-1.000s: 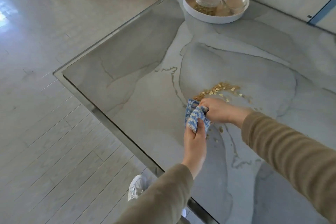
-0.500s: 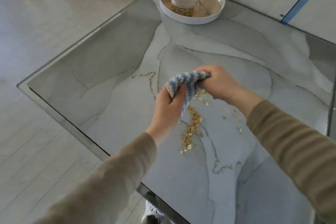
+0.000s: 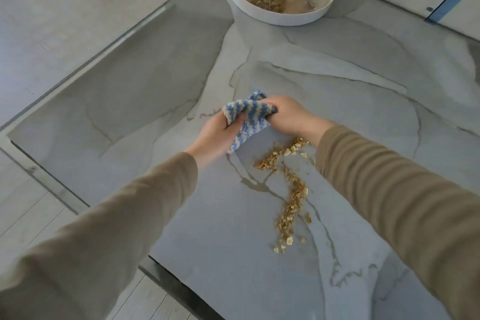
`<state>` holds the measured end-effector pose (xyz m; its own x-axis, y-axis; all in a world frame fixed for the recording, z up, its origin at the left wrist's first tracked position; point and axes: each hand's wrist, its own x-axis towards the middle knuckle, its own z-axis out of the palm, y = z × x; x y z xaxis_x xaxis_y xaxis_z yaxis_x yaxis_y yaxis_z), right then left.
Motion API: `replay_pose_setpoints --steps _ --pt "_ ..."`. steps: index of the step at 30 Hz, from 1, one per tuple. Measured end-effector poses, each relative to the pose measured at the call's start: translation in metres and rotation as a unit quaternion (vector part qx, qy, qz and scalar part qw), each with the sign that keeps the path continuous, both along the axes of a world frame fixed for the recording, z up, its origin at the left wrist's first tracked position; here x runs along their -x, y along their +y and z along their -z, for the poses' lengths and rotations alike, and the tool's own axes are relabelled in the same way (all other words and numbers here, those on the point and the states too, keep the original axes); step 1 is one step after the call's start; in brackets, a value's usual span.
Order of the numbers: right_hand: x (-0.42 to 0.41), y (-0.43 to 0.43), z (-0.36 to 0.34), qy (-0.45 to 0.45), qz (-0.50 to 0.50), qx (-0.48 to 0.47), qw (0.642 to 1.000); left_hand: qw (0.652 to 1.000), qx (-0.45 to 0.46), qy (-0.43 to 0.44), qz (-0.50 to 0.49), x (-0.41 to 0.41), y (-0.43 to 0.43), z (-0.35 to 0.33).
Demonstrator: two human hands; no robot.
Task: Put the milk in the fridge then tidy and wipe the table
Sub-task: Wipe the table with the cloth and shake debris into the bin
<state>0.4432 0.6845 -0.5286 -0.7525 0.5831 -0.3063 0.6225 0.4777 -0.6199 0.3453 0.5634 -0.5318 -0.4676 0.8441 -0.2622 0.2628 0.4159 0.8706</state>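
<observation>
The cloth (image 3: 249,117) has moved beyond the crumbs (image 3: 292,197), left hand (image 3: 215,138) and right hand (image 3: 288,117) both gripping it

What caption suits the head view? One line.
The left hand and right hand grip a blue-striped cloth beside scattered crumbs on the grey table.

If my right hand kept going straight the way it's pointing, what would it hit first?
Your right hand grips the cloth; past that, likely your left hand, gripping the same cloth, though it might slip just behind it onto bare table.
</observation>
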Motion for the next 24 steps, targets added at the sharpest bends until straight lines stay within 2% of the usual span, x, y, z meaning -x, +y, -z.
replay_pose_setpoints --steps 12,19,24 --pt "-0.075 -0.036 -0.003 -0.086 -0.016 -0.004 0.996 0.996 0.041 0.034 0.075 -0.071 -0.037 -0.001" --pt "-0.133 -0.073 -0.007 -0.1 -0.017 0.013 0.995 0.997 0.028 -0.051 0.048 -0.138 -0.08 0.005" --pt "-0.173 -0.085 -0.011 -0.14 0.001 0.04 0.989 0.993 0.038 -0.08 0.079 -0.186 -0.099 0.002"
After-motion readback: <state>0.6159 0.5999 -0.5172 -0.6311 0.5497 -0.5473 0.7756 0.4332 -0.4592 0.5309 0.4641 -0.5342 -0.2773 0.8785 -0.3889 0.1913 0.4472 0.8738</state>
